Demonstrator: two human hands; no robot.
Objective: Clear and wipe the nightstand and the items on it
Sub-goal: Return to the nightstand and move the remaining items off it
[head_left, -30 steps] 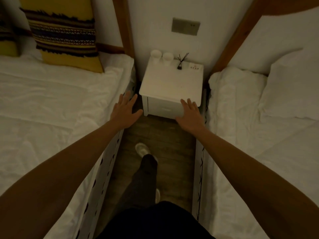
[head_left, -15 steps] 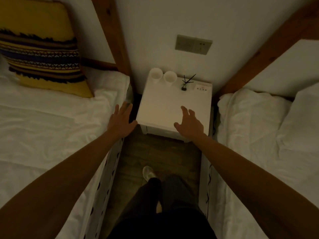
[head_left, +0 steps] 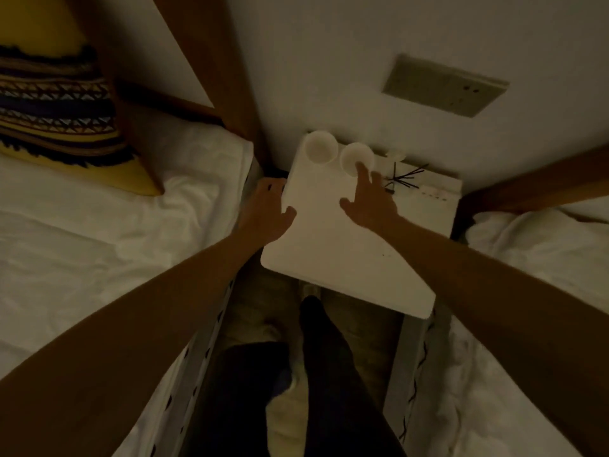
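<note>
A white nightstand stands between two beds against the wall. Two white cups stand side by side at its back left corner: the left cup and the right cup. A small reed diffuser with dark sticks and a small white card or box sit at the back right. My right hand hovers over the top, fingers spread, fingertips at the right cup's near rim. My left hand is at the nightstand's left edge, holding nothing.
White-sheeted beds flank the narrow aisle, the left bed and the right bed. A yellow striped pillow leans at the left headboard. A wall socket plate sits above the nightstand. My legs stand on the wooden floor.
I have stepped closer to the nightstand. My right hand moved forward across the top to the right cup. My left hand moved up along the nightstand's left edge.
</note>
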